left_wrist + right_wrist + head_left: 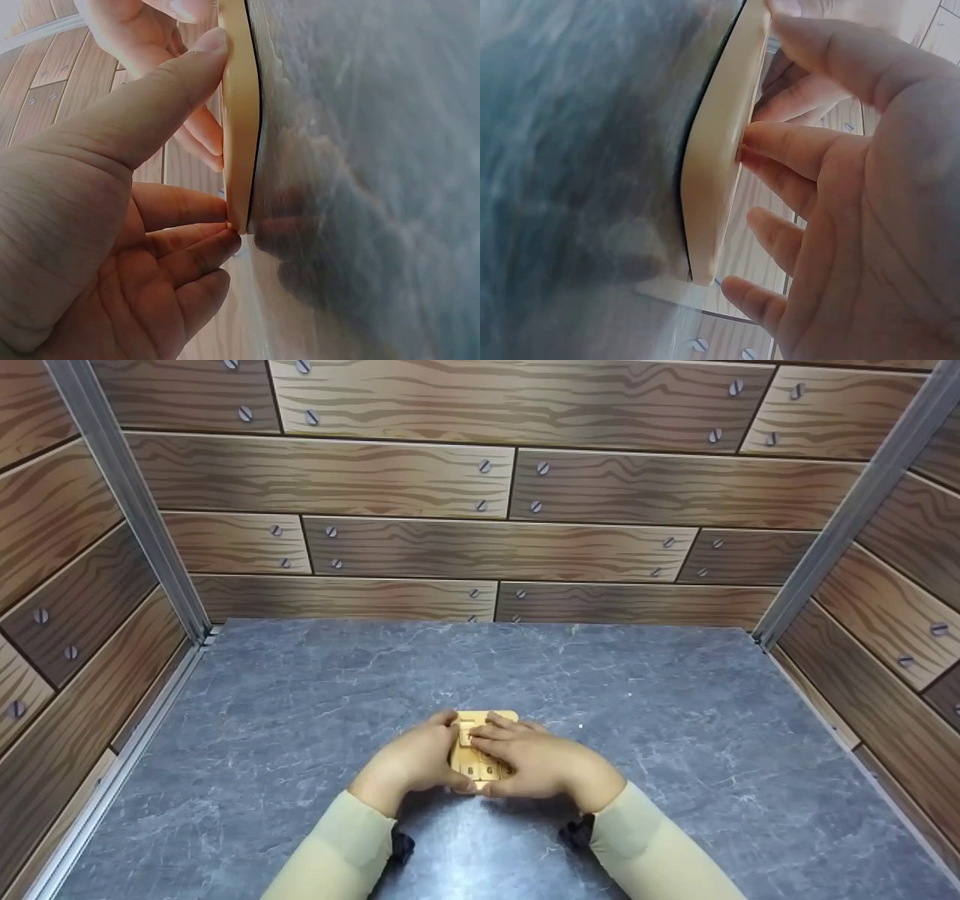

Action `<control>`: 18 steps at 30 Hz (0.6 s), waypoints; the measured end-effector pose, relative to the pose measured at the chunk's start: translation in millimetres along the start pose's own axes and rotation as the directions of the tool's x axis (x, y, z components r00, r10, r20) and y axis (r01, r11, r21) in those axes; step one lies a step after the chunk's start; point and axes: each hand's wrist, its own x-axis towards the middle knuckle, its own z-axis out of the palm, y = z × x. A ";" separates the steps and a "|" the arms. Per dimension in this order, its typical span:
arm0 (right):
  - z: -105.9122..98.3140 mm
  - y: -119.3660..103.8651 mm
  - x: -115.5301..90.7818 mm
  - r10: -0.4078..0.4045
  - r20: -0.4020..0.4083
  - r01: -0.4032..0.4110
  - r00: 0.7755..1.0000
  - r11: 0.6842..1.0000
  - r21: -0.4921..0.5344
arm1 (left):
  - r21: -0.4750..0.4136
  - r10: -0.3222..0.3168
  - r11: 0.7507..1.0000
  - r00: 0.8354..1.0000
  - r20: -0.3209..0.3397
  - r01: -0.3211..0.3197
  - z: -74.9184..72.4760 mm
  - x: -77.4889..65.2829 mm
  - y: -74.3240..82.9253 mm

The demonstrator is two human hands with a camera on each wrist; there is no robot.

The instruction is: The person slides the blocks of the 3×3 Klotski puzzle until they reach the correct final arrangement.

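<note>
A yellow sliding number puzzle (476, 715) lies flat on the grey table between both hands. Tiles marked 8 (470, 771) and 6 (489, 771) show in its near row; much of the rest is hidden under fingers. My left hand (420, 754) holds the puzzle at its left side, thumb near the front edge and fingertips at the far corner, as the left wrist view shows on the rim (240, 112). Over the right half, my right hand (536, 757) touches the tiles with its front fingertips (757, 136), thumb by the near edge, other fingers raised.
The grey marbled tabletop (300, 697) stretches around the hands. Wood-patterned panels (420, 540) stand at the back and both sides, with metal posts (139, 502) in the corners. A dark band (403, 846) is at the left wrist.
</note>
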 end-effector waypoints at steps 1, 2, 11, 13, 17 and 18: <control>-0.8 -1.3 -0.6 0.000 0.001 0.000 1.000 1.000 0.005 | -0.003 -0.001 1.000 1.000 -0.001 0.001 0.1 0.0 -0.1; -1.6 -2.8 -1.2 0.000 0.003 0.000 1.000 1.000 0.007 | -0.005 -0.001 1.000 1.000 -0.002 0.001 0.0 0.0 0.0; -8.6 -28.8 -13.7 -0.085 0.035 0.088 0.996 0.993 -0.083 | -0.020 0.010 1.000 1.000 -0.024 -0.010 0.5 -0.9 0.4; -9.6 -35.4 -17.0 -0.130 0.038 0.134 0.991 0.984 -0.117 | -0.028 0.013 1.000 1.000 -0.026 -0.014 0.6 -0.9 0.2; -9.5 -44.7 -20.7 -0.150 0.046 0.155 0.988 0.976 -0.152 | -0.024 0.014 1.000 1.000 -0.027 -0.015 -0.3 -1.1 0.2; -9.4 -46.0 -21.2 -0.137 0.051 0.143 0.989 0.978 -0.155 | -0.019 0.016 1.000 0.999 -0.029 -0.016 -0.2 -1.2 0.0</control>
